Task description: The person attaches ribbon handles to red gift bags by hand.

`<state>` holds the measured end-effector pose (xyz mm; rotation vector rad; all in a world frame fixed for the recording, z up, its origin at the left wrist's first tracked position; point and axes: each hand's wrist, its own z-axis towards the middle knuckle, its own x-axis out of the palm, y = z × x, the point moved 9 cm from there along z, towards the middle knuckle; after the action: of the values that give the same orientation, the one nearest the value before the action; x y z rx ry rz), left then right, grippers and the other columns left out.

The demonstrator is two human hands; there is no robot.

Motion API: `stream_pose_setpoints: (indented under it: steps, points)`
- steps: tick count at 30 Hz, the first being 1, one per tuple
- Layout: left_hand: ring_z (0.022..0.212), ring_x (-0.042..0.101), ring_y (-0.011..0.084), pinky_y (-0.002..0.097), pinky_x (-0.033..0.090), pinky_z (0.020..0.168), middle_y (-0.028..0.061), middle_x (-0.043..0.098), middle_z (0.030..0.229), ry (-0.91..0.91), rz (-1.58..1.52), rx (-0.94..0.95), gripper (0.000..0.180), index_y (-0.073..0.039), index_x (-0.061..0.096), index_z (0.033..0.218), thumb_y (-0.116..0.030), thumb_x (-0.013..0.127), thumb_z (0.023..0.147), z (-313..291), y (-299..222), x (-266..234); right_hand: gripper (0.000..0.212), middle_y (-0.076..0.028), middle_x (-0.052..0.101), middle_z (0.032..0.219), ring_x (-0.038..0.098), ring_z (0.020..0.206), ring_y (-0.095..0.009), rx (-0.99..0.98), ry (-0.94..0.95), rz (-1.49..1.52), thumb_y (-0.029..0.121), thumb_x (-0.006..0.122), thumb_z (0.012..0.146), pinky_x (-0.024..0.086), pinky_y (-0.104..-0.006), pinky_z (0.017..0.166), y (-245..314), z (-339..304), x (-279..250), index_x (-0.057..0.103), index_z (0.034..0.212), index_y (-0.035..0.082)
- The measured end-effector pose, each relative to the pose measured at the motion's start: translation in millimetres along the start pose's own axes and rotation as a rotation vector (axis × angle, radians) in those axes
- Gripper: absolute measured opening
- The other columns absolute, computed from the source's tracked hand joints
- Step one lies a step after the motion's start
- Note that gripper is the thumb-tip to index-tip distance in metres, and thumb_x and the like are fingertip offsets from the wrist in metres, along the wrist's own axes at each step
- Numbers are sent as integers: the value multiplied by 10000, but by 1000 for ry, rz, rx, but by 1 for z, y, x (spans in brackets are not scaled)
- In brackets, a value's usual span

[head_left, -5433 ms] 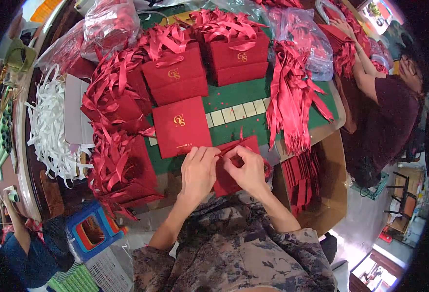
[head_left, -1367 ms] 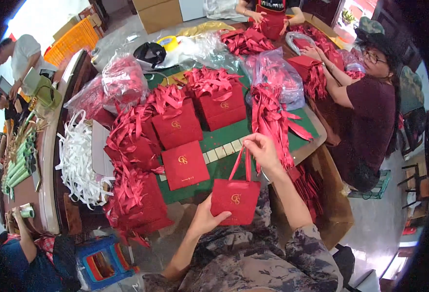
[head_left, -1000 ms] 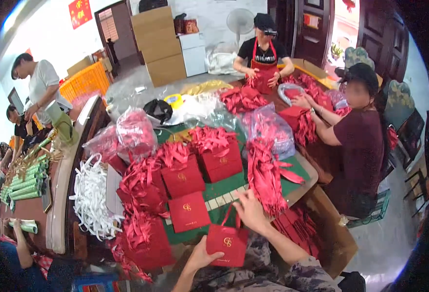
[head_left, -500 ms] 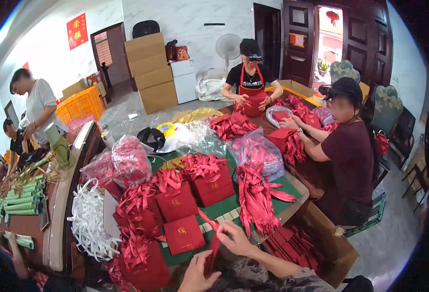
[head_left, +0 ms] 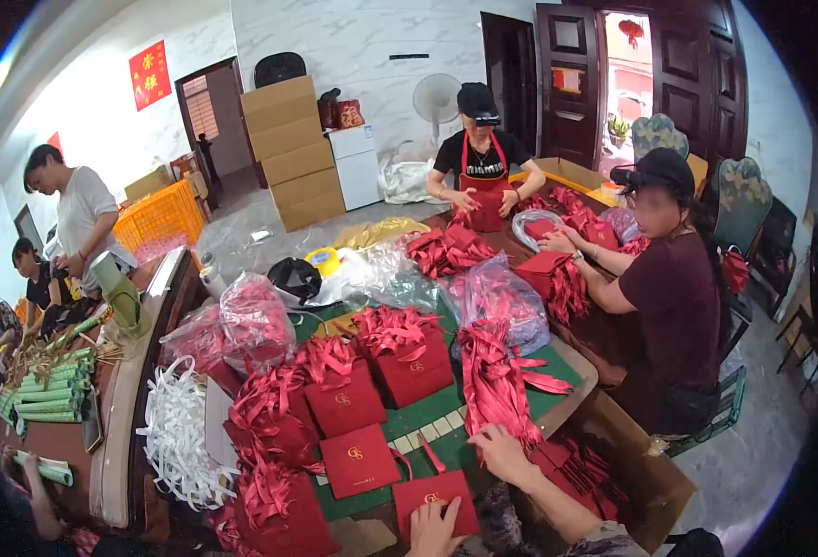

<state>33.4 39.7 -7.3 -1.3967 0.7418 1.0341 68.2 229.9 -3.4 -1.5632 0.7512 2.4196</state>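
Note:
My left hand grips the lower part of a square red gift bag with a gold emblem, fingers laid over its front. A red ribbon strip sticks up just beyond its top edge. To the right, my right hand reaches with fingers apart to the lower ends of a bundle of red ribbons and touches them. Another flat red gift bag lies left of the held one. Behind it stand packed stacks of red gift bags with ribbon handles heaped on top.
A heap of white ribbon handles is at left. An open cardboard box with red pieces stands at right. Clear plastic bags of red goods lie beyond the green mat. Two co-workers sit across and at right; others work at far left.
The red piece between my hands is now a bag lying face up under my left hand. My right hand has let go of its ribbon and moved right to the ribbon bundle.

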Motion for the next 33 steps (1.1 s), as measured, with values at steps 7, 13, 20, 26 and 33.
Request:
stream_pose_setpoints:
  steps: [7, 13, 20, 26, 33]
  points:
    - [1266, 486, 400, 516, 434, 996, 229, 478, 1411, -49, 76, 31, 998, -42, 394, 1465, -537, 824, 713, 31, 4, 11, 232, -95, 585, 1013, 588, 979, -324, 47, -13, 137, 65, 674, 808, 519, -415, 843, -21, 2, 4, 655, 1032, 118]
    - [1244, 502, 403, 507, 446, 983, 214, 523, 1347, -210, -50, 57, 806, -86, 447, 1437, -343, 829, 776, 28, 19, -8, 159, -97, 613, 928, 609, 934, -333, -218, -321, 215, 49, 684, 820, 505, -436, 770, 50, 4, -84, 614, 962, 62]
    - [1213, 472, 341, 478, 395, 1000, 133, 524, 1314, -255, 52, -173, 664, -96, 544, 1361, -349, 773, 791, 47, 54, -16, 198, -178, 592, 960, 617, 881, -404, -28, -5, 431, 13, 620, 842, 518, -479, 729, 68, -21, -37, 585, 1037, 26]
    - [1081, 496, 299, 460, 406, 912, 80, 559, 1112, -259, -5, -161, 512, -137, 621, 1187, -230, 785, 711, 51, 54, -17, 190, -192, 597, 1012, 610, 942, -446, 161, 180, 409, 57, 628, 889, 514, -511, 764, 59, -34, 32, 567, 1069, 46]
    - [952, 635, 315, 445, 421, 841, 94, 709, 972, -190, -212, -220, 298, -108, 696, 1035, -267, 771, 795, 66, 78, -35, 136, -195, 603, 908, 616, 862, -429, 250, 86, 403, 34, 617, 898, 500, -483, 702, 49, -19, 14, 531, 1003, 16]
